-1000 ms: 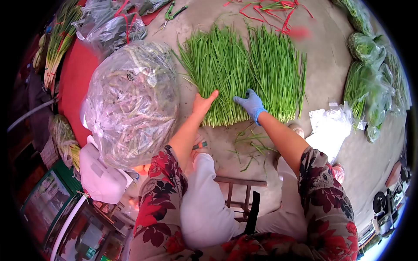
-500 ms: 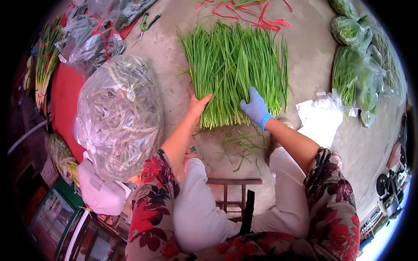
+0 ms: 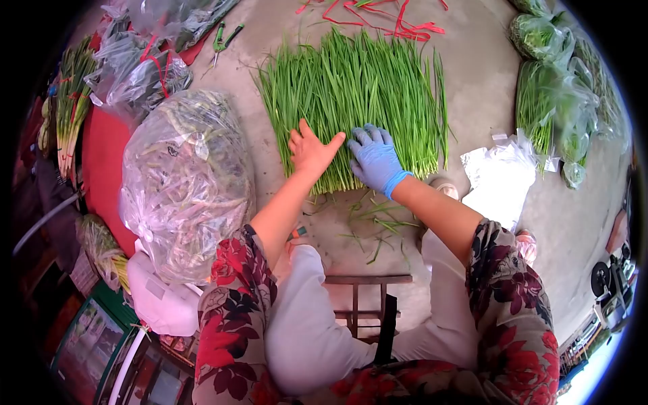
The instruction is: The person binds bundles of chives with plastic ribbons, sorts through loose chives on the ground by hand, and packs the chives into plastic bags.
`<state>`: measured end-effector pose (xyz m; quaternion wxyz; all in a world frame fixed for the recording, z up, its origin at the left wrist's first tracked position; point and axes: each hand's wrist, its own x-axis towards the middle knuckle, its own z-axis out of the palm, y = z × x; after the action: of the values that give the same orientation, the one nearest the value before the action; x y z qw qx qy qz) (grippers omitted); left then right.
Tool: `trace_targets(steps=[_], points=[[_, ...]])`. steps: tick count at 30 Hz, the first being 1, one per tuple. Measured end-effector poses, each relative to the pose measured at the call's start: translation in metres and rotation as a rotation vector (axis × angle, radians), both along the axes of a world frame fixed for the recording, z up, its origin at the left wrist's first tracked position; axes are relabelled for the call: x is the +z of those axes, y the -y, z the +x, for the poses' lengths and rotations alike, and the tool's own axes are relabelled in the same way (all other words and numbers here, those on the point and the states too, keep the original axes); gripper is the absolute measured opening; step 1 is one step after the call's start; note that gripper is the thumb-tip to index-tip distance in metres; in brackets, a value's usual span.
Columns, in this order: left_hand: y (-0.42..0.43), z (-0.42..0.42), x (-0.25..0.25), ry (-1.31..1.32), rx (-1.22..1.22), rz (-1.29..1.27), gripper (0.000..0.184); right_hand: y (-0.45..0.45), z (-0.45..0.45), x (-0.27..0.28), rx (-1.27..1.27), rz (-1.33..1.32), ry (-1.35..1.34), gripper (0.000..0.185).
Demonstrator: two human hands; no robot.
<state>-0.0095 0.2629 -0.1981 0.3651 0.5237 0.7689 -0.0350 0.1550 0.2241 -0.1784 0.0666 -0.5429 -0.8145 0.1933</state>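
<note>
A wide layer of long green garlic chives [image 3: 364,88] lies on the concrete floor in front of me, cut ends towards me. My bare left hand [image 3: 314,150] rests on the lower left part of the layer, fingers and thumb spread. Beside it my right hand [image 3: 375,156], in a blue glove, lies palm down on the lower middle of the chives with its fingers stretched out. The two hands are close, the left thumb near the gloved fingers. Loose green scraps [image 3: 378,219] lie on the floor below the cut ends.
A big clear bag of produce [image 3: 189,182] stands at left. Green-handled snips [image 3: 221,42] and red ties [image 3: 408,30] lie beyond. Bagged greens [image 3: 557,101] and white plastic sheets [image 3: 499,175] are at right. A wooden stool [image 3: 364,279] is between my legs.
My left hand has come off the left edge onto the chives, its fingers spreading. The gloved right hand has shifted left and flattened. The chives at the left now fan out further left.
</note>
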Motion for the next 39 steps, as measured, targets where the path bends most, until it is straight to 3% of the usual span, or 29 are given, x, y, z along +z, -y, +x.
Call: trace_targets(steps=[3, 6, 12, 17, 22, 27, 33, 35, 39], points=[[-0.014, 0.017, 0.008, -0.144, 0.004, -0.19, 0.11, 0.004, 0.006, -0.008, 0.05, -0.101, 0.135, 0.057], [-0.015, 0.004, -0.011, -0.147, 0.05, -0.18, 0.105, 0.003, 0.025, -0.007, 0.017, -0.168, 0.244, 0.058], [0.001, -0.039, -0.038, -0.017, 0.099, 0.027, 0.093, 0.007, 0.06, -0.01, -0.107, -0.166, 0.165, 0.058], [0.002, -0.036, -0.031, 0.016, 0.08, 0.047, 0.092, 0.004, 0.049, -0.009, -0.13, -0.091, 0.075, 0.058], [0.006, -0.017, -0.018, -0.063, -0.008, 0.041, 0.097, -0.005, 0.021, -0.007, -0.096, -0.031, 0.039, 0.063], [0.011, -0.018, -0.014, -0.076, -0.062, 0.038, 0.094, 0.007, 0.001, -0.02, 0.136, -0.11, 0.08, 0.067], [0.011, -0.037, -0.027, -0.074, 0.005, 0.346, 0.082, -0.015, 0.035, -0.006, -0.114, 0.064, -0.174, 0.055], [0.006, -0.055, -0.033, -0.039, 0.066, 0.424, 0.08, -0.029, 0.064, -0.014, -0.336, 0.09, -0.189, 0.051], [0.008, -0.087, -0.056, -0.042, 0.376, 0.25, 0.084, -0.037, 0.138, -0.066, -0.847, -0.067, -0.186, 0.057]])
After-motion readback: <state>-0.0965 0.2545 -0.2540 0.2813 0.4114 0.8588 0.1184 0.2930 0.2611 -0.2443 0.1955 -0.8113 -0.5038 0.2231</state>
